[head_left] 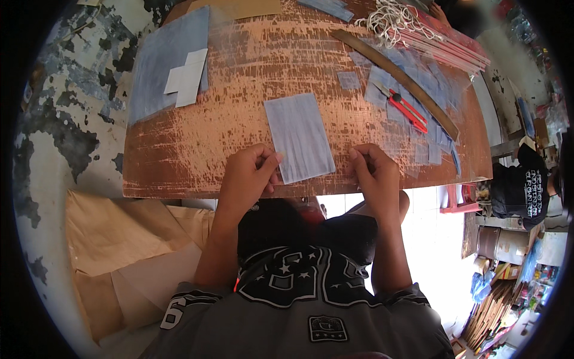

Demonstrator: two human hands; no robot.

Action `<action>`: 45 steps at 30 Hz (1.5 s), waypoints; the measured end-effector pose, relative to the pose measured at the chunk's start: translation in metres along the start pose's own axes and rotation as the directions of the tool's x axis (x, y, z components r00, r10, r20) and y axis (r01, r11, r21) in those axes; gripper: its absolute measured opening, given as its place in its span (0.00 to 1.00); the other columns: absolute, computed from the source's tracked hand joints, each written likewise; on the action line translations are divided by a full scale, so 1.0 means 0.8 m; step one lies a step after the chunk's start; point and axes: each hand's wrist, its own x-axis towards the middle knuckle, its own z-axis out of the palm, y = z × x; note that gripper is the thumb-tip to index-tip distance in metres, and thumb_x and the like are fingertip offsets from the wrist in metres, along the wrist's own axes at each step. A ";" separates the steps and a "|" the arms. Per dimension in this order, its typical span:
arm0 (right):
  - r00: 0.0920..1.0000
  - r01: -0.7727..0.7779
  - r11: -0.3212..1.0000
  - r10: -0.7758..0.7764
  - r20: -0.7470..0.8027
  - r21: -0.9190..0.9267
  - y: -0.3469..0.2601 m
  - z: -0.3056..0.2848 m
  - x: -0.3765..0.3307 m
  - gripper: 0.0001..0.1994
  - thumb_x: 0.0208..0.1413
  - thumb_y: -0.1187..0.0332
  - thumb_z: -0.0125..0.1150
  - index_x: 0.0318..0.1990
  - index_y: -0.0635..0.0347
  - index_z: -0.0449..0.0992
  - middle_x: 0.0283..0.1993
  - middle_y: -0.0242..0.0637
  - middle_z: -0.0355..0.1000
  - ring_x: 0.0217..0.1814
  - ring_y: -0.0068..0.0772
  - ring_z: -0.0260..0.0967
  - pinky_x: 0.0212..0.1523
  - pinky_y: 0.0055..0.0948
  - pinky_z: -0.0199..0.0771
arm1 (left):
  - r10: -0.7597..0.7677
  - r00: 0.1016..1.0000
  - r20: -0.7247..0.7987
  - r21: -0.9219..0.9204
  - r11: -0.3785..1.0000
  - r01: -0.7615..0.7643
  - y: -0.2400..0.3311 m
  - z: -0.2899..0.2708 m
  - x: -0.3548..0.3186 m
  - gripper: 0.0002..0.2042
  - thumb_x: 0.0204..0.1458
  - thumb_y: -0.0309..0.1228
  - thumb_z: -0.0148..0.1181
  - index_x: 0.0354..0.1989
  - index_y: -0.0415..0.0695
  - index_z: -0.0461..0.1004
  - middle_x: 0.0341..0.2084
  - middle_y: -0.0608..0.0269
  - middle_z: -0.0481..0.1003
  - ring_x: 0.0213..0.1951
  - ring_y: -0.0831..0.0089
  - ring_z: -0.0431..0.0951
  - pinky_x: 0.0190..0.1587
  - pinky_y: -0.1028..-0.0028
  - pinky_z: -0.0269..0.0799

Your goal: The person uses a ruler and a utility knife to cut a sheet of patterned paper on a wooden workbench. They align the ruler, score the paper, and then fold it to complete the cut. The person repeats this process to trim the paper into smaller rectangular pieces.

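A rectangular blue-grey sheet (302, 140) with creases lies slightly tilted near the front edge of the worn wooden table (239, 78). At its lower left edge, my left hand (254, 173) is closed, with thumb and forefinger pinching the margin. My right hand (375, 173) rests on the table to the right of the sheet, apart from it. Its fingers are curled toward the thumb; whatever they may hold is hidden. Beyond that hand lies a red utility knife (409, 113) with its blade out, on a spread of blue-grey pieces (376, 81).
A long brown strip (406, 75) crosses the pieces at right. Behind it are pink rods (445, 51) with tangled white string (388, 24). White cut-out pieces (190, 81) lie on a larger blue-grey sheet (161, 72) at left. Brown paper (119, 233) sits below the table's left side.
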 end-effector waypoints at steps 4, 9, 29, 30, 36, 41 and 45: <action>1.000 0.022 0.999 -0.022 0.005 -0.028 -0.009 0.005 0.000 0.06 0.68 0.71 0.64 0.45 0.64 0.83 0.25 0.36 0.78 0.26 0.24 0.75 0.31 0.28 0.73 | 0.058 0.993 -0.107 0.217 0.976 -0.033 0.008 0.000 -0.011 0.10 0.67 0.32 0.65 0.37 0.37 0.80 0.19 0.65 0.77 0.19 0.82 0.74 0.24 0.78 0.70; 0.980 0.189 0.973 -0.195 -0.028 -0.135 -0.002 0.013 0.006 0.07 0.65 0.73 0.66 0.48 0.63 0.83 0.32 0.40 0.79 0.30 0.31 0.77 0.33 0.29 0.74 | 0.238 0.945 -0.223 0.346 0.926 -0.152 -0.001 -0.012 -0.019 0.10 0.66 0.34 0.66 0.41 0.37 0.81 0.22 0.65 0.79 0.24 0.82 0.76 0.28 0.76 0.70; 0.965 0.263 0.952 -0.263 0.024 -0.156 0.012 0.021 0.015 0.11 0.64 0.75 0.67 0.52 0.61 0.82 0.35 0.38 0.73 0.33 0.30 0.72 0.34 0.31 0.73 | 0.622 0.695 -0.361 0.664 0.695 -0.277 -0.002 -0.190 0.075 0.12 0.63 0.35 0.68 0.46 0.38 0.81 0.40 0.54 0.81 0.36 0.64 0.80 0.42 0.65 0.76; 0.962 0.272 0.952 -0.272 0.024 -0.141 0.012 0.022 0.015 0.11 0.64 0.75 0.66 0.52 0.61 0.81 0.35 0.38 0.73 0.33 0.31 0.72 0.34 0.32 0.73 | 0.634 0.688 -0.355 0.704 0.665 -0.250 -0.002 -0.209 0.090 0.14 0.62 0.37 0.68 0.45 0.37 0.81 0.41 0.52 0.81 0.38 0.60 0.80 0.43 0.63 0.76; 0.946 0.325 0.938 -0.322 0.045 -0.124 0.015 0.024 0.017 0.10 0.62 0.76 0.66 0.51 0.62 0.80 0.35 0.41 0.72 0.33 0.39 0.74 0.34 0.37 0.75 | 0.530 0.753 -0.390 0.882 0.449 0.141 -0.036 -0.311 0.178 0.33 0.55 0.58 0.71 0.43 0.31 0.79 0.41 0.39 0.78 0.44 0.45 0.78 0.50 0.52 0.75; 0.940 0.338 0.932 -0.340 0.011 -0.132 0.022 0.019 0.017 0.11 0.61 0.75 0.67 0.51 0.62 0.79 0.37 0.45 0.73 0.36 0.48 0.74 0.38 0.44 0.75 | 0.334 0.862 -0.382 0.841 0.512 0.175 -0.024 -0.302 0.202 0.40 0.46 0.64 0.76 0.41 0.30 0.77 0.43 0.30 0.78 0.47 0.40 0.79 0.51 0.52 0.75; 0.931 0.364 0.922 -0.366 0.014 -0.133 0.021 0.020 0.018 0.12 0.61 0.76 0.67 0.51 0.63 0.79 0.37 0.46 0.73 0.36 0.50 0.74 0.38 0.44 0.75 | 0.445 0.801 -0.401 0.764 0.644 0.024 -0.041 -0.324 0.211 0.29 0.53 0.54 0.75 0.40 0.34 0.78 0.37 0.42 0.81 0.38 0.50 0.81 0.43 0.57 0.75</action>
